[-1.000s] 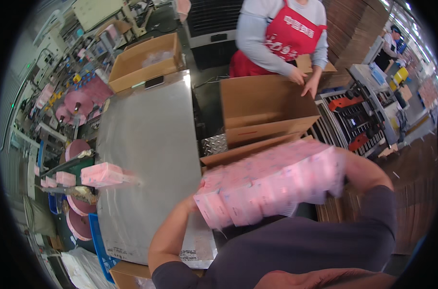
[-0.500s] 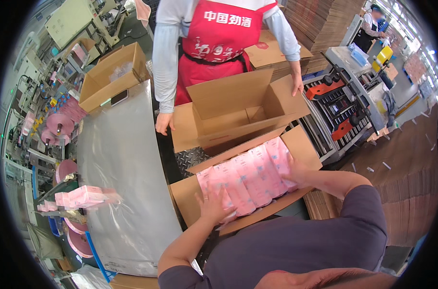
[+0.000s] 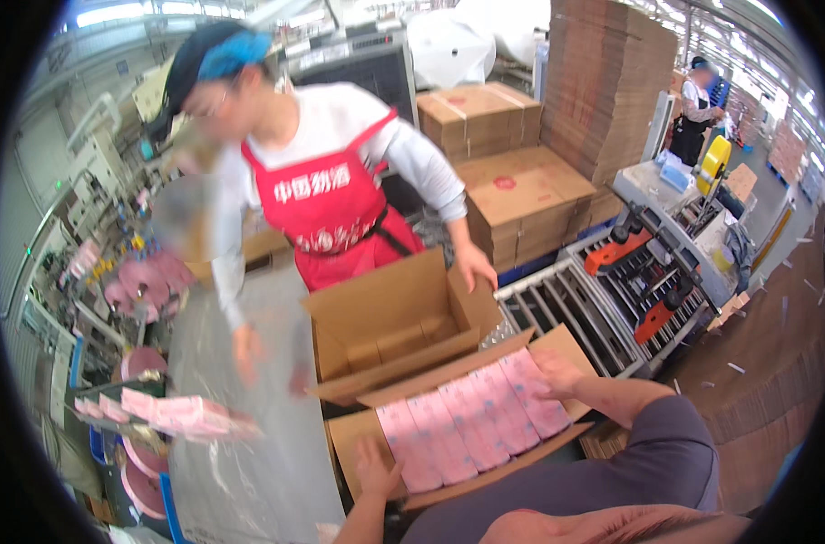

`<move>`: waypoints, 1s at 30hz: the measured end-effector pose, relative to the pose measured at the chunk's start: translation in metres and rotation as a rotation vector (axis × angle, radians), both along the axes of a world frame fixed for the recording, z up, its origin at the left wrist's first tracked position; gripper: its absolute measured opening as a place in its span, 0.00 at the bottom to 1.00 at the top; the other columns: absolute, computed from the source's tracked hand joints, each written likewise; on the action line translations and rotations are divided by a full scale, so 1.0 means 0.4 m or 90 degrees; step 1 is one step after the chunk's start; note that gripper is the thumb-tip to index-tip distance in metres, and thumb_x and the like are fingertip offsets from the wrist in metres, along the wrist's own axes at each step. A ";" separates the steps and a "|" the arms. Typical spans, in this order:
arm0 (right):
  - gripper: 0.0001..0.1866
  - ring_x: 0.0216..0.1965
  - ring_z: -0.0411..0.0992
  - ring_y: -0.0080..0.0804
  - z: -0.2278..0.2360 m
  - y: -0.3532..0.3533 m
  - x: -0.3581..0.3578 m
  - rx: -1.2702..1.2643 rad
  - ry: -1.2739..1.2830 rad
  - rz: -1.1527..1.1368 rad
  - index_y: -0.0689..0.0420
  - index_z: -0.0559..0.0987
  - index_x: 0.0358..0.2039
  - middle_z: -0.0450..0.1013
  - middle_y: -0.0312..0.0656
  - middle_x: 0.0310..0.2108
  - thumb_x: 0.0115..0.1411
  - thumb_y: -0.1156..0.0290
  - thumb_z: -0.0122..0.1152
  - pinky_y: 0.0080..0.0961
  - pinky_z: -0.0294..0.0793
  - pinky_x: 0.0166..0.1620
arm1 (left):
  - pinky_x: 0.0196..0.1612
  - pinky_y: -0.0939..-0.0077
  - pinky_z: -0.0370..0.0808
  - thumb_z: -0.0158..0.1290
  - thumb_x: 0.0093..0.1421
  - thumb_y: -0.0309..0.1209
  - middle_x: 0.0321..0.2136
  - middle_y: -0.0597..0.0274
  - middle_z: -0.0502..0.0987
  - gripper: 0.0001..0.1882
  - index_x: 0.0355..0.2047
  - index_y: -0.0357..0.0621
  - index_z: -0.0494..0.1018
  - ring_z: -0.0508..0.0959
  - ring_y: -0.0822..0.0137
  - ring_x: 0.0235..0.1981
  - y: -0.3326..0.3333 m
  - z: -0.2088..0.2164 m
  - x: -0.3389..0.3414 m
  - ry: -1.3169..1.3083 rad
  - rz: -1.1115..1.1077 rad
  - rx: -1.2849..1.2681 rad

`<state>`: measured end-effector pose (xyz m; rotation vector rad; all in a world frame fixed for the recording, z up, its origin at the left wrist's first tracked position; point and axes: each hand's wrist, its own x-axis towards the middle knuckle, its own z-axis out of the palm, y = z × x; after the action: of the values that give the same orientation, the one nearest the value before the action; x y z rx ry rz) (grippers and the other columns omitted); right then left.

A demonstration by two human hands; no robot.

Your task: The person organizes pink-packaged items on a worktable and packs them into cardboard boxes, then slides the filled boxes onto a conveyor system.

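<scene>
One pretty tidy row of pink packs point(image 3: 471, 422) sits in your open cardboard box point(image 3: 565, 341), slim blocks pressed side by side, with pale bluish marks on the wrap. Your left hand point(image 3: 374, 470) is a bit blurry at the left end, grip loose, fingers apart, can't tell if it's touching. Your right hand point(image 3: 559, 374) lies over the right end, fingers stretched out, not curled around anything.

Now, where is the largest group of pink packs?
Head view, right of lower centre: the packs lie inside the nearer carton, between the left hand and right hand.
</scene>
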<state>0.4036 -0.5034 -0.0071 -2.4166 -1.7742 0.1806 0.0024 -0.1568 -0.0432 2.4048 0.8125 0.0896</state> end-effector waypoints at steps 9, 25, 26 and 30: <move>0.36 0.42 0.78 0.45 0.088 -0.210 -0.037 -0.114 0.077 -0.690 0.60 0.78 0.40 0.79 0.49 0.37 0.47 0.38 0.67 0.39 0.77 0.46 | 0.61 0.46 0.63 0.68 0.39 0.60 0.66 0.40 0.53 0.71 0.71 0.41 0.37 0.61 0.42 0.64 0.024 -0.044 -0.091 0.116 0.306 -0.111; 0.27 0.61 0.63 0.48 0.157 0.185 -0.038 -0.073 0.303 -0.179 0.55 0.70 0.60 0.66 0.49 0.60 0.66 0.53 0.49 0.43 0.60 0.64 | 0.68 0.53 0.55 0.69 0.45 0.51 0.67 0.38 0.51 0.63 0.70 0.41 0.41 0.55 0.43 0.68 -0.085 0.087 0.327 0.222 -0.126 0.212; 0.27 0.62 0.62 0.47 0.198 0.215 -0.013 0.005 0.168 -0.195 0.54 0.69 0.61 0.66 0.49 0.61 0.66 0.55 0.48 0.43 0.58 0.66 | 0.68 0.53 0.55 0.70 0.44 0.50 0.67 0.37 0.50 0.65 0.70 0.40 0.40 0.54 0.43 0.68 -0.088 0.034 0.301 0.117 -0.066 0.118; 0.28 0.65 0.58 0.45 0.088 0.192 0.008 0.115 -0.163 -0.239 0.58 0.68 0.59 0.66 0.49 0.59 0.64 0.54 0.52 0.50 0.44 0.71 | 0.68 0.53 0.54 0.72 0.41 0.48 0.68 0.33 0.47 0.69 0.69 0.33 0.36 0.51 0.41 0.69 -0.087 -0.096 0.283 -0.154 0.043 -0.177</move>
<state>0.4067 -0.4266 0.0281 -2.6688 -1.3095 -0.3286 0.1155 -0.1917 -0.0814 2.0586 0.7395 0.2698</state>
